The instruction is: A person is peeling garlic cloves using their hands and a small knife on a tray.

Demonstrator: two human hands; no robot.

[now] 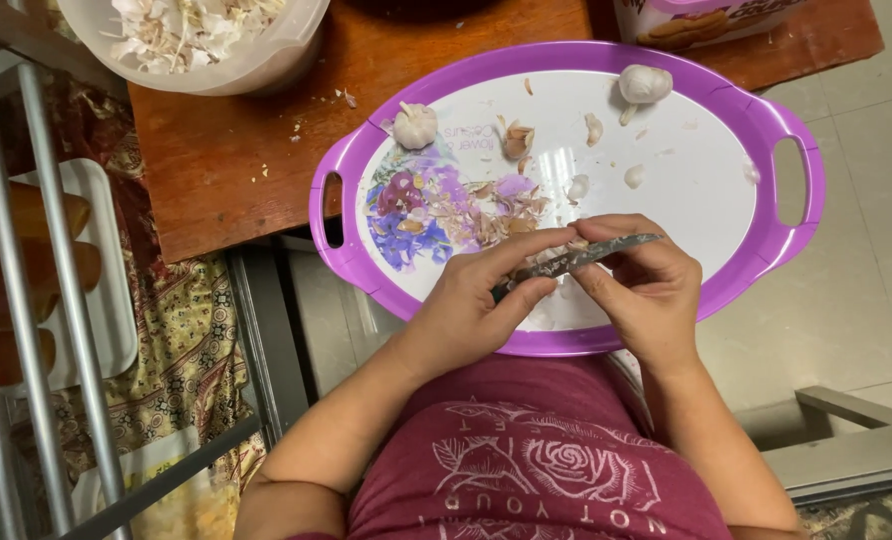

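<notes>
1. The knife (pixel 576 258) is small, with a dull, mottled grey blade and a dark handle. It lies almost level, tilted slightly upward to the right, above the near rim of the purple tray (pixel 566 60). The left hand (pixel 466 305) grips its handle end; the tip points right, over the right hand (pixel 651 290).
2. A garlic clove (pixel 578 243), pale and only partly visible, is pinched between the fingertips of both hands, touching the blade near its middle.
3. The tray is oval, white inside with a flower print, and has cut-out handles. It rests partly on the brown worktop (pixel 236 160) and holds garlic skins.
</notes>
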